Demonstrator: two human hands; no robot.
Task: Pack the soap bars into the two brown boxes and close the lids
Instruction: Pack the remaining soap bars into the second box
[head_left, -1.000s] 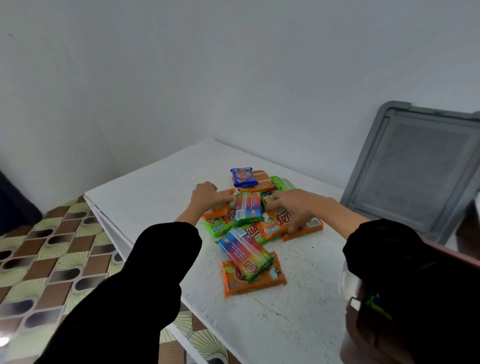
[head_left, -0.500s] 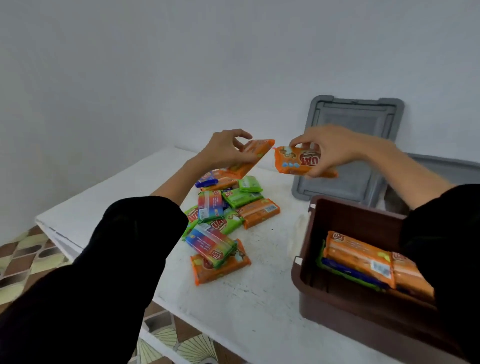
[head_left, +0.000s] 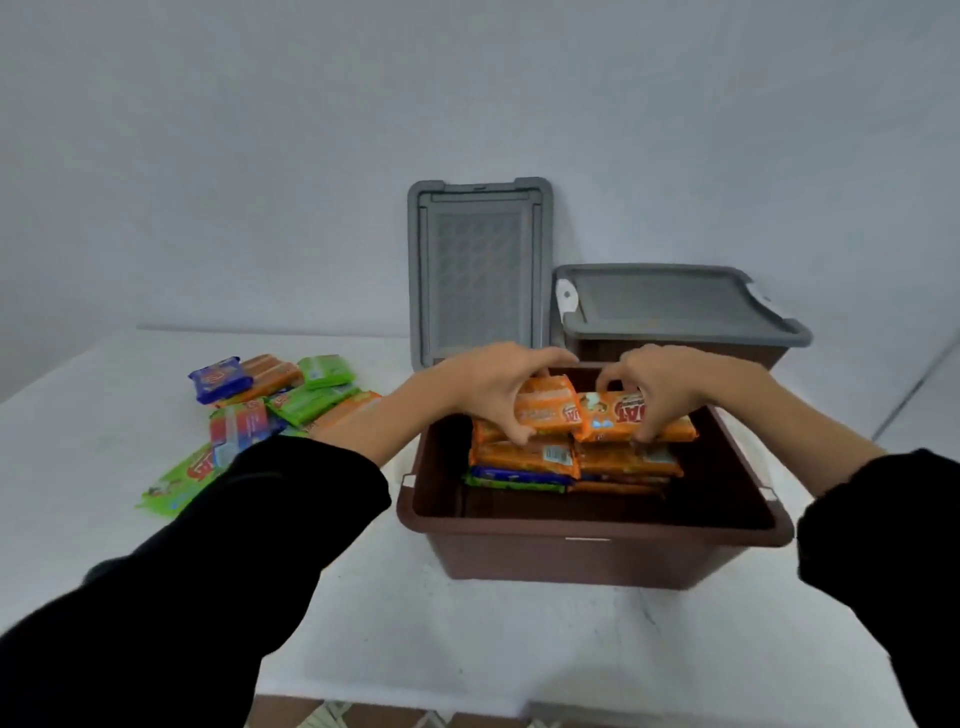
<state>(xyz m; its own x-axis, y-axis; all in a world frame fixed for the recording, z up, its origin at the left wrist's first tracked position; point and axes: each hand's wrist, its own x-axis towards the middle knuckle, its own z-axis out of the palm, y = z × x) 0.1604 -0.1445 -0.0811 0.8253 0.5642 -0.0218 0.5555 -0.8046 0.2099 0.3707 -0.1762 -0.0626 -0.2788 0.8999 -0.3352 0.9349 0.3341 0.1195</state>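
An open brown box (head_left: 587, 558) stands on the white table in front of me, with stacked soap bars (head_left: 524, 460) inside at its far end. My left hand (head_left: 488, 384) grips an orange soap bar (head_left: 545, 410) over that stack. Beside it, my right hand (head_left: 660, 387) grips another orange soap bar (head_left: 618, 415), also low over the stack. A pile of loose soap bars (head_left: 270, 410) in green, orange and blue wrappers lies on the table to the left. A second brown box (head_left: 675, 353) stands behind, covered by a grey lid (head_left: 670, 301).
A loose grey lid (head_left: 478, 270) leans upright against the white wall behind the open box. The white table (head_left: 467, 639) ends at a near edge at the bottom, with patterned floor below.
Both hands picked an orange bar each from the pile, carried them right, and lowered them into the open brown box. My view swung right to face the box.
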